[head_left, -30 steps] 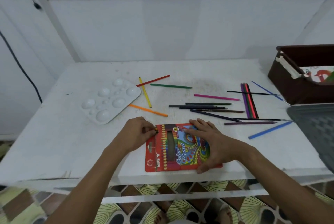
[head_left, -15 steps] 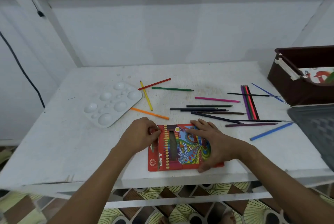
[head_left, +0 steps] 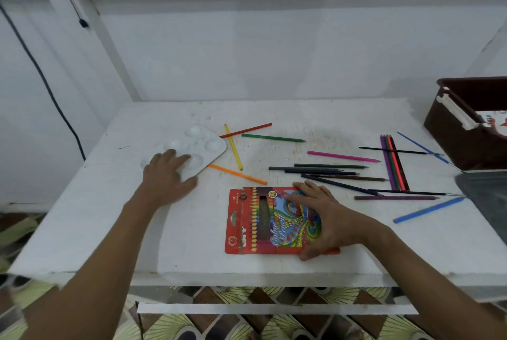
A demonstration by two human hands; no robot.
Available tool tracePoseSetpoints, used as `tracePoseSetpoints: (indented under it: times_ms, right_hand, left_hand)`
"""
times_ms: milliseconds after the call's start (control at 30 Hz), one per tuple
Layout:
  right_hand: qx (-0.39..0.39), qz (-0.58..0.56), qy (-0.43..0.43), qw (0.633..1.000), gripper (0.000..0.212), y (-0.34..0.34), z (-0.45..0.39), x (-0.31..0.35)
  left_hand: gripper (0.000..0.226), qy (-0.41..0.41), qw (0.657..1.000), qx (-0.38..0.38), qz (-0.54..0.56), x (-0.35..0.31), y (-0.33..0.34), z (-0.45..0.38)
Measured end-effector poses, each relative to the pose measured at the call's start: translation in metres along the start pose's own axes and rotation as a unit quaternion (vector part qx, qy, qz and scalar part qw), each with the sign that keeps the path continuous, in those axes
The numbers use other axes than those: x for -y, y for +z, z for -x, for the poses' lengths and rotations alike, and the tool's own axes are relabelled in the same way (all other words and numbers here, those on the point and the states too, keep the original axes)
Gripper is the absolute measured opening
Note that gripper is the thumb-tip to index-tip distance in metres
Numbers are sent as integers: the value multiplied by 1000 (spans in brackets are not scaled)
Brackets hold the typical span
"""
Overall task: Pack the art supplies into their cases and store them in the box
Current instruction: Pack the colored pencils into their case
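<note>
A red colour-pencil case [head_left: 258, 224] lies flat near the front edge of the white table [head_left: 109, 216]. My right hand [head_left: 326, 216] presses on its right half, fingers spread on top and thumb at the near edge. My left hand [head_left: 170, 175] rests open on the near-left part of a white paint palette [head_left: 211, 144]. Loose pencils lie behind the case: orange [head_left: 237, 174], yellow [head_left: 233, 147], red [head_left: 247, 130], green [head_left: 273, 138], pink [head_left: 343, 156], several dark ones [head_left: 315, 169], a side-by-side group [head_left: 393, 166] and a blue one [head_left: 428, 209].
A dark brown box [head_left: 450, 131] stands at the table's far right with printed packaging inside. A grey lid-like object [head_left: 485, 191] overhangs the right edge just in front of it. A wall runs close behind the table. A black cable hangs at the left.
My left hand has left the case's top-left corner and moved left and away onto the palette. My right hand stays on the case.
</note>
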State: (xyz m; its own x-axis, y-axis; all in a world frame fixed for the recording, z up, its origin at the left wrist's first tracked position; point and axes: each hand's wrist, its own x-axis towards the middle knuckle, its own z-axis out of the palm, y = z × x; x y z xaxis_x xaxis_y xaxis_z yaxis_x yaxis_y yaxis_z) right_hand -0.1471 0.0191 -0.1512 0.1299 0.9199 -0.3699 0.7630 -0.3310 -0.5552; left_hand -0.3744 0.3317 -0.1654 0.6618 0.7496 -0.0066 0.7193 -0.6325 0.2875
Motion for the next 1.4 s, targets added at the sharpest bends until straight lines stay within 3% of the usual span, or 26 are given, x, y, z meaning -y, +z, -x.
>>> tracePoseSetpoints:
  times_ms: [167, 300, 467, 667, 767, 833, 1067, 1133, 1233, 1400]
  right_hand:
    - [3, -5, 1, 1000, 107, 2, -8, 1]
    - [3, -8, -11, 1000, 106, 3, -12, -3]
    - [2, -10, -13, 1000, 107, 4, -15, -6]
    - [6, -4, -8, 1000, 104, -4, -15, -7]
    - [11, 8, 1, 1000, 107, -8, -14, -4]
    - [11, 8, 2, 1000, 107, -9, -13, -4]
    - [9, 4, 1, 1000, 104, -8, -11, -13]
    - [7, 6, 1, 1000, 105, -9, -10, -14]
    - [3, 2, -4, 1000, 107, -8, -9, -15]
    - [-3, 6, -3, 1000, 112, -7, -10, -15]
  left_hand:
    - [52, 61, 985, -129, 95, 7, 5, 13]
    - [39, 19, 979, -166, 119, 13, 2, 29]
    - [37, -100, 979, -171, 54, 33, 4, 52]
    - [49, -126, 984, -126, 2, 22, 0, 40]
    - [59, -48, 991, -126, -27, 0, 2, 20]
    - [56, 30, 996, -79, -13, -16, 5, 6]
    - [24, 169, 984, 46, -26, -43, 7, -35]
    - [19, 183, 982, 51, -2, -47, 6, -39]
    - [18, 183, 982, -15, 39, -55, 2, -49]
    - [20, 121, 990, -58, 46, -72, 0, -82]
